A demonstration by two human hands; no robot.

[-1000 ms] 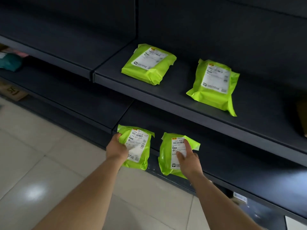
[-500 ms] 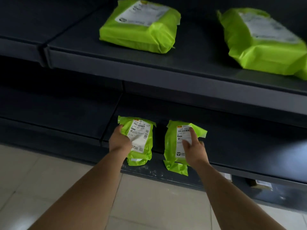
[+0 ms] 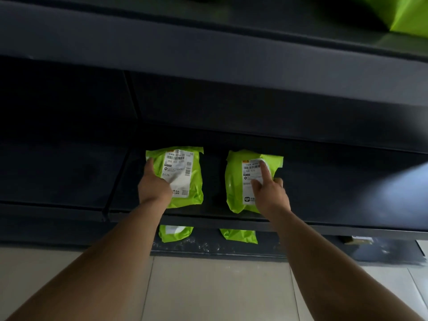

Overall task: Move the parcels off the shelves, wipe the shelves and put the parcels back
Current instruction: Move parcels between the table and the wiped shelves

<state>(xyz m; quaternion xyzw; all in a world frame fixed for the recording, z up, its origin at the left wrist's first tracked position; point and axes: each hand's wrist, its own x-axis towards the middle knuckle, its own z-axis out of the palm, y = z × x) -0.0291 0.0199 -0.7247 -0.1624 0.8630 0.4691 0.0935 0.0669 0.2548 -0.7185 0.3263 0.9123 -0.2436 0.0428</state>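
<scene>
Two lime-green parcels with white labels lie on the dark lower shelf (image 3: 324, 181). My left hand (image 3: 154, 186) grips the left parcel (image 3: 185, 181) at its left edge. My right hand (image 3: 269, 193) holds the right parcel (image 3: 236, 181), index finger stretched over its label. Both parcels rest flat on the shelf surface, a short gap between them. Green shapes (image 3: 176, 234) below the shelf edge look like the parcels mirrored in a glossy bottom panel.
The upper shelf (image 3: 208, 49) overhangs close above, with a corner of another green parcel (image 3: 410, 17) at the top right. A neighbouring shelf section (image 3: 58, 172) lies to the left. Pale floor tiles (image 3: 208, 290) are underneath.
My view has dropped and closed in on the lower shelf. Both hands have pushed their parcels further back onto the shelf, away from its front edge.
</scene>
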